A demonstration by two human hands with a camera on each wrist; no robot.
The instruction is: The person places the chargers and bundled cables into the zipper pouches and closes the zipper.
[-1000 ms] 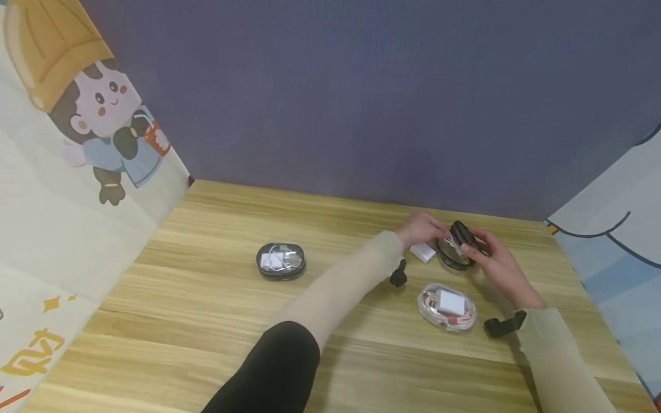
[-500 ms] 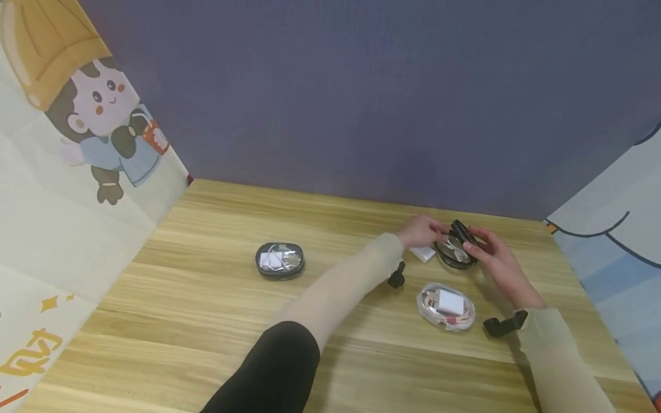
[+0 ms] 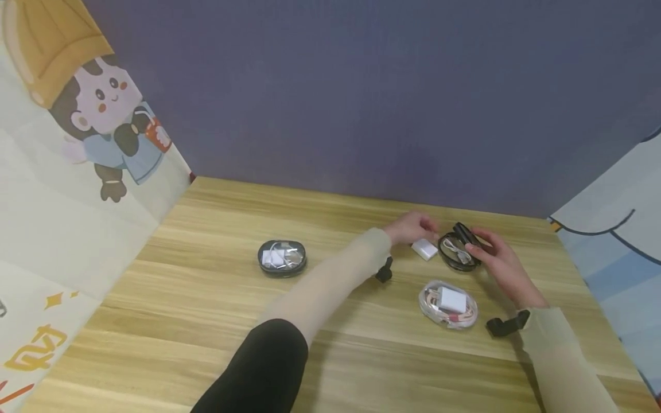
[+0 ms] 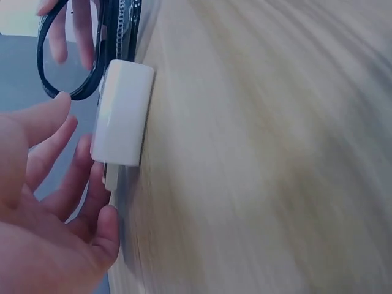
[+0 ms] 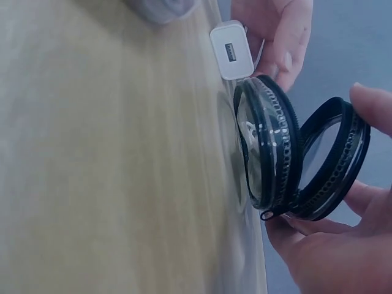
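Observation:
My right hand (image 3: 501, 261) holds the raised lid of a small clear zip case (image 5: 266, 147) with black edging, thumb on one side and fingers on the other. The case stands open, its lower half on the table, with a coiled white cable (image 3: 457, 248) inside. Just left of it lies a white USB charger plug (image 3: 425, 249), its port toward the case in the right wrist view. Beside the plug's prong end is my left hand (image 3: 410, 228), fingers loosely bent with nothing held. Whether a fingertip touches the prongs (image 4: 111, 176) I cannot tell.
Nearer to me sits a clear oval case (image 3: 430, 307) with a white plug and pinkish cable. Farther left is a closed black-edged case (image 3: 281, 274) with a white plug and cable. A dark blue-grey panel (image 3: 330, 103) rises behind the wooden table (image 3: 206, 298).
My left hand has drawn back leftward from the zip case to beside the plug, leaving the white cable inside in plain view. My right hand still holds the lid.

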